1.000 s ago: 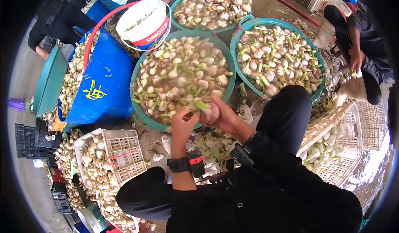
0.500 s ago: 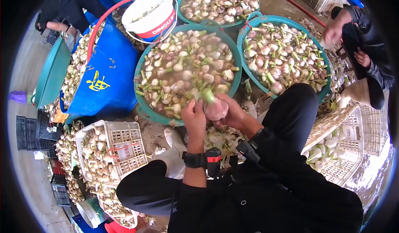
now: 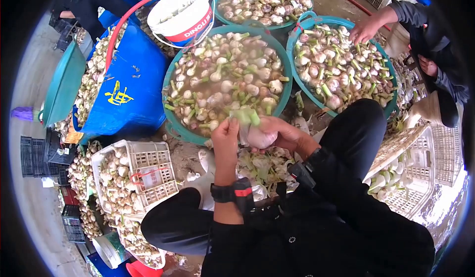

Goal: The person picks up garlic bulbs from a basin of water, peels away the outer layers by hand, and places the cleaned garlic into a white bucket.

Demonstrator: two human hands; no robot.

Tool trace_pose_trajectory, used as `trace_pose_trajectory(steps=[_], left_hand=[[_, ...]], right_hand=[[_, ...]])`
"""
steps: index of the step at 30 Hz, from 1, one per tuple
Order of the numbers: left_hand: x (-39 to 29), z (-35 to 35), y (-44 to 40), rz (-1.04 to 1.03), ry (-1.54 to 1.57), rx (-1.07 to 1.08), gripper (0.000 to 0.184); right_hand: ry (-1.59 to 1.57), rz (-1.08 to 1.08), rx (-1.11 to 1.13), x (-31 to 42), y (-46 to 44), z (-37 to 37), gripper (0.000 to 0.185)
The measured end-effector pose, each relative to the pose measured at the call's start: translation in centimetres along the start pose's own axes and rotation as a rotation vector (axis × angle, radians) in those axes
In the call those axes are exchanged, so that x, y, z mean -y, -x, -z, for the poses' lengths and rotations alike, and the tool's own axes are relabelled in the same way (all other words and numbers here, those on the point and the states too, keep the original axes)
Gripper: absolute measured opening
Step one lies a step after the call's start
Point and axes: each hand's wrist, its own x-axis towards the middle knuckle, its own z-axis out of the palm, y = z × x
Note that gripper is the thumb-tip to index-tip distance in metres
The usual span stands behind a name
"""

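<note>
Between my hands, just over the near rim of the middle green tub, is a large garlic bulb with a cut green stem pointing up. My right hand is closed around the bulb from the right. My left hand pinches a pale, thin strip of garlic skin, which stretches towards the stem. Whether the strip is still joined to the bulb I cannot tell. Many garlic bulbs float in cloudy water in that tub. Loose peelings lie below my hands, between my legs.
Two more green tubs of garlic stand beyond. At left are a blue bin, a white bucket and a white crate of garlic. Another crate is at right. A co-worker's hand reaches into the right tub.
A strip of skin now stretches up from my left fingers beside the stem. The bulb has tilted slightly in my right hand. The co-worker's hand has moved left onto the garlic.
</note>
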Motion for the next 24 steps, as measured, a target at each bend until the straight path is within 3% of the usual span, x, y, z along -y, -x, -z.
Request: trace_pose_trajectory(steps=[4, 7, 10, 12, 13, 15, 19, 21, 24], left_hand=[[-1.6, -1.1, 1.1, -0.097, 0.016, -0.016, 0.017], [-2.1, -1.9, 2.0, 0.063, 0.126, 0.063, 0.016], [-0.5, -1.4, 1.6, 0.138, -0.065, 0.113, 0.016], [0.5, -1.6, 1.1, -0.259, -0.236, -0.005, 0.019], [0.6, -1.5, 0.9, -0.258, -0.236, -0.008, 0.019], [1.0, -1.1, 1.0, -0.212, -0.185, -0.060, 0.020], [-0.4, -0.6, 1.2, -0.254, -0.376, -0.085, 0.019], [0.2, -0.2, 0.8, -0.464, -0.631, -0.316, 0.019], [-0.9, -0.6, 1.0, -0.538, -0.723, -0.226, 0.019]], right_hand=[[0.035, 0.010, -0.072, -0.1, 0.0, -0.6, 0.045], [-0.022, 0.084, -0.046, -1.0, 0.1, -0.6, 0.045], [-0.003, 0.052, -0.119, -1.2, 0.2, -0.9, 0.045], [0.003, 0.072, -0.173, -1.6, 0.0, -0.8, 0.048], [0.003, 0.069, -0.172, -1.3, 0.1, -0.7, 0.048], [0.108, -0.076, 0.233, -0.6, 0.8, -0.2, 0.049], [0.134, -0.066, 0.216, -1.4, 0.5, 0.1, 0.049], [-0.131, -0.096, 0.012, -1.7, 0.7, -0.1, 0.050], [-0.252, -0.206, -0.092, -2.1, 0.4, -0.4, 0.052]])
